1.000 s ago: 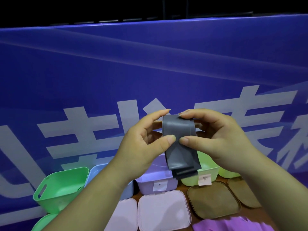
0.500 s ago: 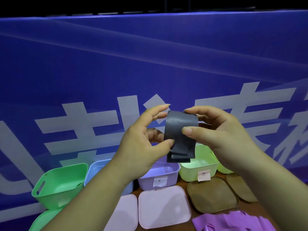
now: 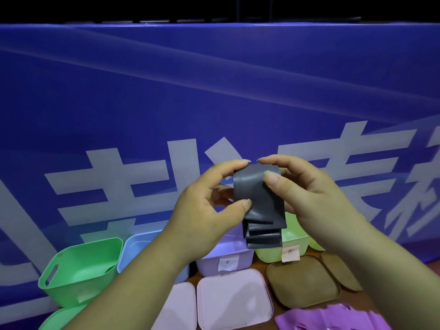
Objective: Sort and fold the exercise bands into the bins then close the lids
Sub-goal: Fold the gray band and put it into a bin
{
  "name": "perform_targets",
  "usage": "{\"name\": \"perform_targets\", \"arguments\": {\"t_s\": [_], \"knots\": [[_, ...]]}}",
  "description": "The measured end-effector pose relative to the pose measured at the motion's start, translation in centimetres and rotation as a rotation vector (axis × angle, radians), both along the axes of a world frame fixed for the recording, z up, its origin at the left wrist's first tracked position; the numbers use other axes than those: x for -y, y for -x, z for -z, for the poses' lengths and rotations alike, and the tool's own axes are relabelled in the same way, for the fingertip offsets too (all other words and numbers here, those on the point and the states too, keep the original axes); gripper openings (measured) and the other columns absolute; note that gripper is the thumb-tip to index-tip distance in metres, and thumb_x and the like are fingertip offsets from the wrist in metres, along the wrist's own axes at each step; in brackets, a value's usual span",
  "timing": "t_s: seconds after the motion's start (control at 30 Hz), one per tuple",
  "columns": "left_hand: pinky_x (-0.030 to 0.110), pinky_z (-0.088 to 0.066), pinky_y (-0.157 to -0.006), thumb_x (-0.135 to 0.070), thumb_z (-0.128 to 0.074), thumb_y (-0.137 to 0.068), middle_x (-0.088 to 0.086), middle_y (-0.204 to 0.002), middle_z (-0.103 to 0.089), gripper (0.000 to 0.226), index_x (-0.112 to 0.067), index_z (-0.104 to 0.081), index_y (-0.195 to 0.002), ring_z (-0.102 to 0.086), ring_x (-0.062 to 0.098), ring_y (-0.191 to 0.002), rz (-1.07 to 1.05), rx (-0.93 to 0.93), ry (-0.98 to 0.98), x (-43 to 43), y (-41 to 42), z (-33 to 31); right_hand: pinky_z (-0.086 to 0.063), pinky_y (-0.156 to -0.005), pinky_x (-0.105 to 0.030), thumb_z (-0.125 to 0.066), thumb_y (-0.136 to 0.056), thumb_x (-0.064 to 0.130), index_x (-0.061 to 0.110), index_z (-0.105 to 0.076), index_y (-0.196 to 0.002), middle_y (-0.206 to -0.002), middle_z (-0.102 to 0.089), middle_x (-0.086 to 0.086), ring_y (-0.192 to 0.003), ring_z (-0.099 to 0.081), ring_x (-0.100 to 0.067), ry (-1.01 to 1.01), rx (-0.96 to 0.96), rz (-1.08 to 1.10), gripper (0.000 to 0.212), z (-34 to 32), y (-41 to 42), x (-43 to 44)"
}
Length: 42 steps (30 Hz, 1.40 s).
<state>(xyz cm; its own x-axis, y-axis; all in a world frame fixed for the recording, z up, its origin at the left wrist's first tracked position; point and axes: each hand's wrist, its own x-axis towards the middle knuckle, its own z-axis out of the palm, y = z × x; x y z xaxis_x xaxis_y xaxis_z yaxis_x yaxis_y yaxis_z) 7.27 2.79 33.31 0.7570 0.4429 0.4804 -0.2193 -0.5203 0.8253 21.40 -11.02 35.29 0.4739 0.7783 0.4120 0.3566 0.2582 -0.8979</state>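
A grey exercise band [image 3: 258,206], folded into several layers, hangs in the air above the bins. My left hand [image 3: 209,210] pinches its left edge between thumb and fingers. My right hand [image 3: 307,194] grips its upper right part, thumb on the front. Below stand open bins in a row: a green bin [image 3: 78,265], a blue bin [image 3: 135,246], a lilac bin [image 3: 226,256] with a paper label, and a lime bin [image 3: 292,236] with a label. A purple band [image 3: 333,317] lies at the bottom right.
Lids lie flat on the wooden table in front of the bins: two pink lids [image 3: 234,298] [image 3: 178,306] and two brown lids [image 3: 302,279] [image 3: 342,270]. Another green bin [image 3: 59,317] shows at the bottom left. A blue banner wall [image 3: 214,103] stands right behind the bins.
The hanging tail of the grey band has been folded up shorter into a compact stack. Both hands kept their hold on it at about the same height.
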Motion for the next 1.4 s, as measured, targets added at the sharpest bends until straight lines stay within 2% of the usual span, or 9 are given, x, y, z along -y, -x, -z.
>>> {"name": "perform_targets", "arguments": {"t_s": [0.27,0.37,0.6,0.77,0.87,0.97,1.2,1.3,1.4], "knots": [[0.037,-0.062,-0.084,-0.025,-0.067,-0.081,-0.016,-0.112,-0.067,0.049,-0.047,-0.058,-0.124,-0.07,0.015,-0.1,-0.01,0.056,0.069,-0.6,0.6,0.1,-0.057,-0.084,-0.024,-0.072,-0.08,0.017,0.027,-0.063,-0.12,-0.122,-0.065,0.013,-0.12,-0.059,-0.014,-0.119,0.177,-0.052,0.042,1.0,0.5,-0.3],[0.04,-0.062,-0.083,-0.027,-0.067,-0.081,-0.013,-0.112,-0.068,0.047,-0.049,-0.058,-0.122,-0.069,0.016,-0.101,-0.003,0.051,0.076,-0.9,0.9,0.1,-0.057,-0.082,-0.023,-0.073,-0.078,0.021,0.027,-0.067,-0.116,-0.125,-0.064,0.01,-0.121,-0.059,-0.014,-0.128,0.205,-0.016,0.039,0.8,0.8,-0.5],[0.029,-0.058,-0.088,-0.038,-0.064,-0.086,-0.017,-0.129,-0.061,0.045,-0.057,-0.053,-0.125,-0.065,0.014,-0.115,0.103,-0.006,0.057,-1.7,1.8,-0.3,-0.058,-0.07,-0.022,-0.07,-0.071,0.031,0.025,-0.067,-0.113,-0.103,-0.072,0.014,-0.098,-0.07,-0.012,-0.069,0.061,0.042,0.043,0.2,2.3,-0.8],[0.021,-0.057,-0.082,-0.032,-0.059,-0.095,-0.017,-0.111,-0.067,0.03,-0.043,-0.055,-0.123,-0.069,0.012,-0.102,0.121,-0.019,0.023,-1.8,2.7,-0.1,-0.058,-0.065,-0.023,-0.07,-0.071,0.032,0.026,-0.07,-0.113,-0.104,-0.069,-0.002,-0.09,-0.072,-0.015,-0.011,-0.044,0.078,0.042,0.2,3.2,-0.8],[0.032,-0.06,-0.085,-0.029,-0.06,-0.092,-0.018,-0.114,-0.064,0.028,-0.042,-0.059,-0.117,-0.07,0.016,-0.1,0.092,-0.006,0.022,-1.9,2.9,0.2,-0.061,-0.068,-0.029,-0.071,-0.07,0.038,0.032,-0.071,-0.111,-0.113,-0.064,-0.008,-0.092,-0.072,-0.019,0.028,-0.075,0.095,0.042,0.4,3.8,-1.0],[0.037,-0.062,-0.083,-0.032,-0.064,-0.088,-0.014,-0.115,-0.065,0.028,-0.042,-0.062,-0.114,-0.07,0.019,-0.098,0.059,0.008,0.056,-2.1,3.1,0.7,-0.06,-0.067,-0.025,-0.068,-0.071,0.04,0.035,-0.068,-0.114,-0.111,-0.067,0.0,-0.095,-0.071,-0.013,0.049,-0.052,0.099,0.043,0.6,4.3,-0.9],[0.035,-0.061,-0.079,-0.039,-0.065,-0.083,-0.009,-0.108,-0.067,0.024,-0.044,-0.064,-0.106,-0.07,0.018,-0.094,0.031,0.027,0.154,-1.9,3.9,1.5,-0.056,-0.09,-0.027,-0.074,-0.08,0.024,0.029,-0.076,-0.102,-0.116,-0.07,0.011,-0.115,-0.063,-0.011,-0.026,0.079,0.064,0.023,1.8,5.0,-1.0],[0.031,-0.061,-0.078,-0.05,-0.07,-0.084,-0.008,-0.104,-0.066,0.028,-0.048,-0.059,-0.11,-0.07,0.016,-0.092,0.013,0.003,0.189,-1.7,4.2,1.7,-0.056,-0.092,-0.031,-0.078,-0.076,0.025,0.026,-0.079,-0.093,-0.115,-0.072,0.008,-0.114,-0.064,-0.012,-0.044,0.068,0.1,0.016,2.5,5.3,-1.1],[0.026,-0.058,-0.078,-0.057,-0.057,-0.079,-0.007,-0.109,-0.065,0.038,-0.054,-0.053,-0.116,-0.07,0.01,-0.093,0.021,-0.05,0.158,-1.6,4.7,1.9,-0.055,-0.09,-0.032,-0.074,-0.071,0.027,0.025,-0.079,-0.089,-0.108,-0.074,0.008,-0.109,-0.066,-0.011,-0.047,0.009,0.146,0.019,3.1,5.9,-1.2]]}}
